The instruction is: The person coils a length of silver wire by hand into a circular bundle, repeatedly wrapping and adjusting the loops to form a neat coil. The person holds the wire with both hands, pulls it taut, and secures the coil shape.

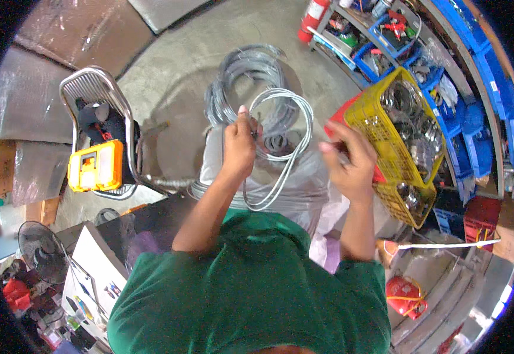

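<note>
My left hand (240,143) is closed on a looped coil of thin silvery cable (309,124) in front of my chest, its thumb pointing up. The loops hang out to the right of that hand and dip toward my shirt. To the right, apart from the coil, my right hand (351,159) is raised with thumb and fingers apart and nothing seen between them. Beyond the held coil, a larger bundle of grey cable coils (221,88) lies on the floor. A small dark roll (276,142) shows through the held loops, partly hidden.
Yellow crates (357,118) with shiny metal parts stand at right, before shelves with blue bins (487,76). At left, a metal-framed chair (128,118) carries a yellow toolbox (115,165). Wrapped boxes (86,29) line the far left. A fan (43,251) stands lower left.
</note>
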Demonstrator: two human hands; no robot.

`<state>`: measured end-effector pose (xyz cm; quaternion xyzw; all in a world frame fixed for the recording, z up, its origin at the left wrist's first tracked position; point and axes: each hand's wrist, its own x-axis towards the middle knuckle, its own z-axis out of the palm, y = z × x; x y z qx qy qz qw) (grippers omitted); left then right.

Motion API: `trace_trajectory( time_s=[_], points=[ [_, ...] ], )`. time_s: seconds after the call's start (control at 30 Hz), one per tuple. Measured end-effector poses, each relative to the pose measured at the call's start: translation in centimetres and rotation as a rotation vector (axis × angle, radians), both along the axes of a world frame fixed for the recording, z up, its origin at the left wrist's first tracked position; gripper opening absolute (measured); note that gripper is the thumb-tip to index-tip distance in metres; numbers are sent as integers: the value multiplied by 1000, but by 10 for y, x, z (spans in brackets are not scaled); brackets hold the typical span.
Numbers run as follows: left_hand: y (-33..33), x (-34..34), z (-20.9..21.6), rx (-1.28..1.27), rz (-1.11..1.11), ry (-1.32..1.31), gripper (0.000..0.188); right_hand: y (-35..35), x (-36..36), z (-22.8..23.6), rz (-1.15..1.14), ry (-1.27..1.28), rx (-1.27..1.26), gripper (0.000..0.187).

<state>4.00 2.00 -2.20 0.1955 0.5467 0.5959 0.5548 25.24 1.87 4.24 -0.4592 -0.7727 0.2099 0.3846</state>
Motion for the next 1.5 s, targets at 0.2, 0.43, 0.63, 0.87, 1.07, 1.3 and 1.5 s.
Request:
trace_trajectory(
  time_s=[0.2,0.43,0.63,0.87,1.07,1.3,1.5],
  points=[
    [-26,33,-15,75,-206,401,61,37,-51,3,369,-391,-193,40],
    [-36,13,-48,157,-312,613,51,43,-44,-19,429,-108,-339,32],
    [-57,4,-59,100,-519,701,49,54,-28,5,183,-80,-308,27],
    [-75,-3,-51,68,-642,177,38,78,3,18,-54,93,-348,26],
    [-86,-1,-44,-68,-711,-119,40,82,27,29,-100,179,-359,25],
    [-89,1,-23,-213,-771,-223,40,92,42,5,-33,405,-473,23],
    [-79,-8,8,-136,-770,287,43,90,30,-32,-456,65,-334,56]
  ],
)
